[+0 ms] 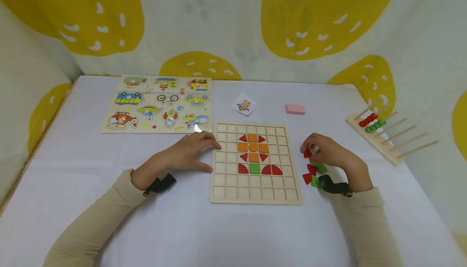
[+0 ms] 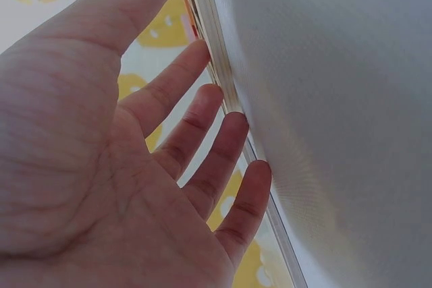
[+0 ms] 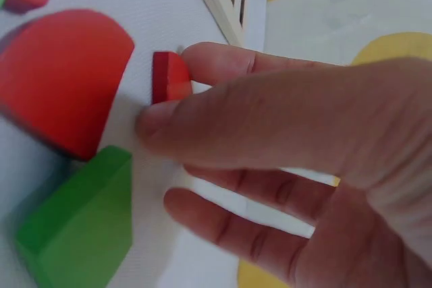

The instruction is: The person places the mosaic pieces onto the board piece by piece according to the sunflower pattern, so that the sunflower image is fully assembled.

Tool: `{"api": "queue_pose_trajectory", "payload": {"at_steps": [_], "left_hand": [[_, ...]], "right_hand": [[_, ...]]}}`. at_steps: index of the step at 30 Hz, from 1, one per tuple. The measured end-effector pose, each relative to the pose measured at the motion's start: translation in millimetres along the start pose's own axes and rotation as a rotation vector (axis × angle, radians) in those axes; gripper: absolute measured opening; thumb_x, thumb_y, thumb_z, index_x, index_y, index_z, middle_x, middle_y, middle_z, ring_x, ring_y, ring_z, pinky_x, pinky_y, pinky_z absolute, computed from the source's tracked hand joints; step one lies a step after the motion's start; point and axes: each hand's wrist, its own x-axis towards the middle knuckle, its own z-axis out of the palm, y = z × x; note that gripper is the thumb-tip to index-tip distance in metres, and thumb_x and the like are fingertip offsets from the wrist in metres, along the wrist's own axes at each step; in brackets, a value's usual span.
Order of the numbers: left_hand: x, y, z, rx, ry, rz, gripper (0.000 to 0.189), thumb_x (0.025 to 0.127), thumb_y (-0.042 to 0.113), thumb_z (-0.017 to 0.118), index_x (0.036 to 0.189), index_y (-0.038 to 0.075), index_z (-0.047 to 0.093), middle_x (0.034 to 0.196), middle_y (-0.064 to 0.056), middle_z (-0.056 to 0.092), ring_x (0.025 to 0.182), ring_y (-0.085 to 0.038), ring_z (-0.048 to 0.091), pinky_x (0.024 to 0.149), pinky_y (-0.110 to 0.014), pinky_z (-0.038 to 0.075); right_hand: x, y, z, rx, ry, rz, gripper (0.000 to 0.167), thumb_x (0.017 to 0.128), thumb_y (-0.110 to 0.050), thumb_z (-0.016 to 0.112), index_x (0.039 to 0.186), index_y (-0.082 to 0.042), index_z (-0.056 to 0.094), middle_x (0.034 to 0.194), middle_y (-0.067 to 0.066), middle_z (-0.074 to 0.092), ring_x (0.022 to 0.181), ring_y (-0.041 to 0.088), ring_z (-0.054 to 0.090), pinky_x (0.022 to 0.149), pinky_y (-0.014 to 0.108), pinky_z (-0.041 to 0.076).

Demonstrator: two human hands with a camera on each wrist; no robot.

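Note:
A wooden grid board (image 1: 219, 190) lies mid-table. It bears orange squares (image 1: 252, 137), an orange circle (image 1: 253, 147), small red triangles (image 1: 243, 138), a green square (image 1: 254, 168) and red quarter-circles (image 1: 242, 168). My left hand (image 1: 191, 150) touches the board's left edge with thumb and fingertips, fingers spread and loosely extended. Right of the board, my right hand (image 1: 324, 148) pinches a red piece (image 3: 177, 75) between thumb and index finger; its full shape is hidden. Beside that hand lie loose red quarter-circles (image 3: 64, 75) and green pieces (image 3: 84, 227).
A vehicle puzzle board (image 1: 146, 127) lies back left. Behind the grid board are a pattern card (image 1: 243, 105) and a pink block (image 1: 295, 109). At right stands a wooden peg rack (image 1: 375, 139) with red beads (image 1: 368, 120) and green beads (image 1: 375, 126). A patterned curtain (image 1: 233, 24) hangs behind.

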Motion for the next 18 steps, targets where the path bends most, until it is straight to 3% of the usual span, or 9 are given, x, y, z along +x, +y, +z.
{"api": "queue_pose_trajectory", "payload": {"at_steps": [7, 18], "left_hand": [[1.6, -0.1, 1.2, 0.004, -0.003, 0.001, 0.059, 0.076, 0.035, 0.083, 0.127, 0.016, 0.06, 0.134, -0.008, 0.049, 0.125, -0.03, 0.044, 0.104, -0.053, 0.033], [1.4, 0.0, 0.8, 0.01, 0.002, 0.0, 0.058, 0.076, 0.035, 0.083, 0.126, 0.017, 0.06, 0.133, -0.008, 0.049, 0.126, -0.031, 0.043, 0.103, -0.053, 0.033]], "right_hand": [[-0.7, 2.4, 1.8, 0.01, 0.005, -0.005, 0.02, 0.081, 0.001, 0.073, 0.1, 0.002, 0.066, 0.093, 0.008, 0.061, 0.085, 0.024, 0.056, 0.078, 0.039, 0.054], [1.2, -1.6, 4.8, 0.045, -0.01, 0.01, 0.031, 0.082, -0.008, 0.076, 0.109, 0.0, 0.066, 0.098, 0.008, 0.062, 0.087, 0.023, 0.055, 0.074, 0.029, 0.051]]}}
